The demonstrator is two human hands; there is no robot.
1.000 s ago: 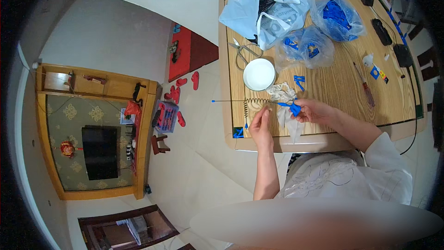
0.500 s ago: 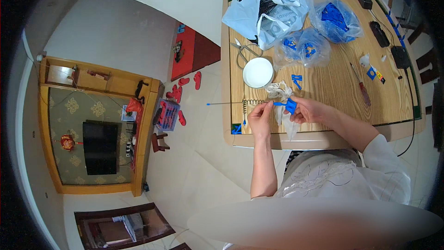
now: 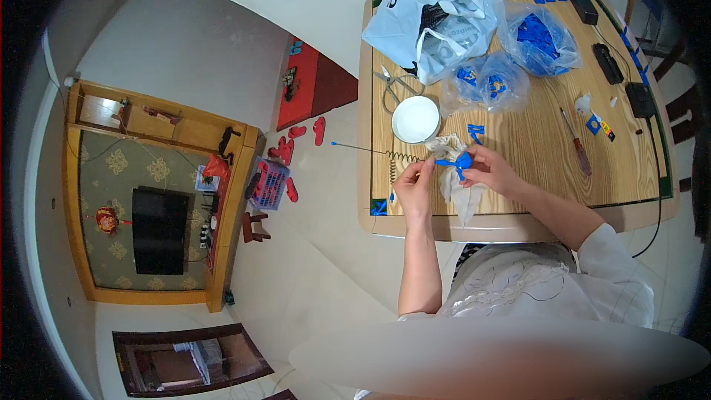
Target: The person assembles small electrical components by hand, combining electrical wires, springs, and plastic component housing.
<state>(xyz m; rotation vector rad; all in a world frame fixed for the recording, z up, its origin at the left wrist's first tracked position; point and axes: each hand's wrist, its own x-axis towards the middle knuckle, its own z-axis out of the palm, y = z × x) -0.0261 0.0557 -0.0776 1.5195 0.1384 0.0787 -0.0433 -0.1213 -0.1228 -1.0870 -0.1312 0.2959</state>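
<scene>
Head view: blue plastic clip (image 3: 464, 161) and dark, thin coiled metal wire (image 3: 402, 156) held end to end between two bare hands.
Left hand (image 3: 415, 188) pinches the wire's near end, thumb against fingers; right hand (image 3: 495, 172) grasps the clip, over crumpled white cloth (image 3: 464, 201) on the beige-rimmed, wood-grain table (image 3: 529, 137). Joint hidden by left fingertips. Judgement: align wire with the clip's narrow stem, grip close to the joint, apply force gently to avoid bending the coil; leave the long blue-tipped end unobstructed.
</scene>
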